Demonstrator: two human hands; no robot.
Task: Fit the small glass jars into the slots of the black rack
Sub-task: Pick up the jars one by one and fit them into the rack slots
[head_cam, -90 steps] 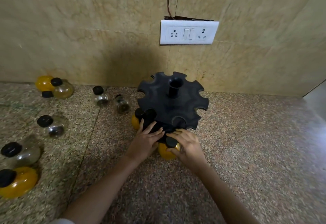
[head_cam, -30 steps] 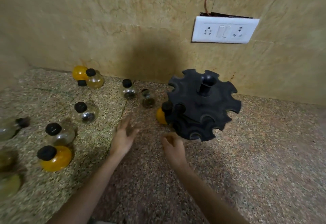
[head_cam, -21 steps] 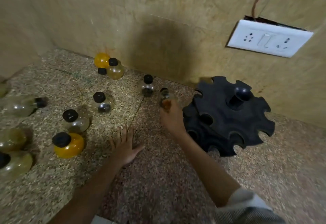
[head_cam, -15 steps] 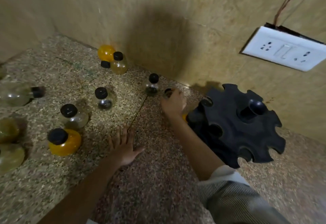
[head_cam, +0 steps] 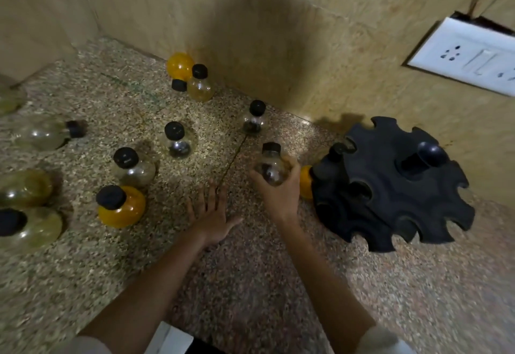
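The right hand is now gripping a small clear jar with a black cap, fingers curled round its belly. It is holding the jar off the granite counter, just left of the black rack. Half a second ago that jar was standing further left of the rack, near the wall, with the hand only reaching it. The left hand is staying flat on the counter, fingers spread and holding nothing, well left of the rack. An orange jar is already sitting in a lower slot on the rack's left side, and a second cap seems to be showing above it, though the dim light is making that hard to confirm. So the pick-up is done and the jar is probably heading for a free slot, while many loose jars are still waiting further left of the rack.
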